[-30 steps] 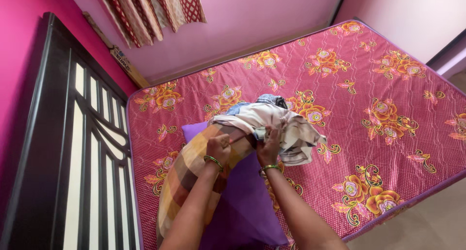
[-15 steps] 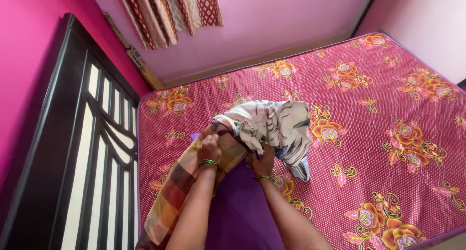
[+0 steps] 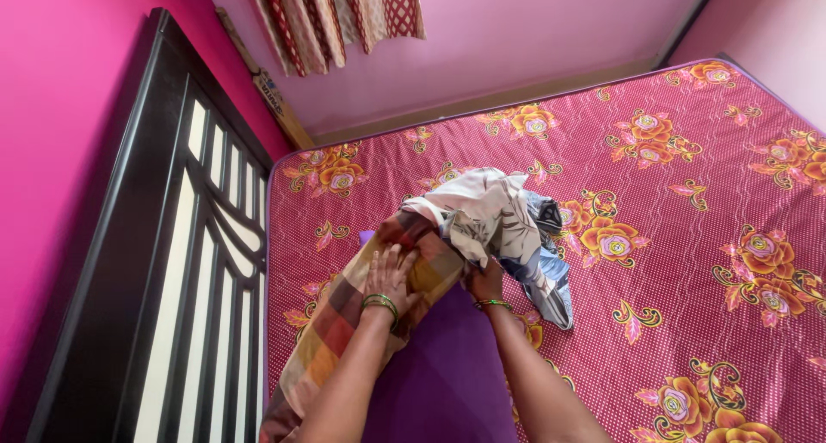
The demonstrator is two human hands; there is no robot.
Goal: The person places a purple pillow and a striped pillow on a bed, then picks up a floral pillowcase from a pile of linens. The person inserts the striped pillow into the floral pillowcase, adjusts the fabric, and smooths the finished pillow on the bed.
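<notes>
A checked orange, brown and yellow pillow (image 3: 344, 323) lies across a purple pillow (image 3: 439, 374) on the red flowered mattress (image 3: 688, 176). My left hand (image 3: 389, 276) rests flat on top of the checked pillow with fingers spread. A bunched cream and blue-grey patterned cover (image 3: 490, 224) is gathered over the pillow's far end. My right hand (image 3: 487, 281) grips the lower edge of that cover, partly hidden under the cloth. Both wrists wear green bangles.
A dark headboard (image 3: 163, 262) with pale vertical slats stands along the left side against a bright pink wall. Red patterned curtains (image 3: 335, 17) hang at the far wall. A wooden bat (image 3: 267, 86) leans in the corner behind the bed.
My left hand has opened from a grip to lie flat on the checked pillow. The cover has bunched tighter over the pillow's end. The view has shifted slightly to the right.
</notes>
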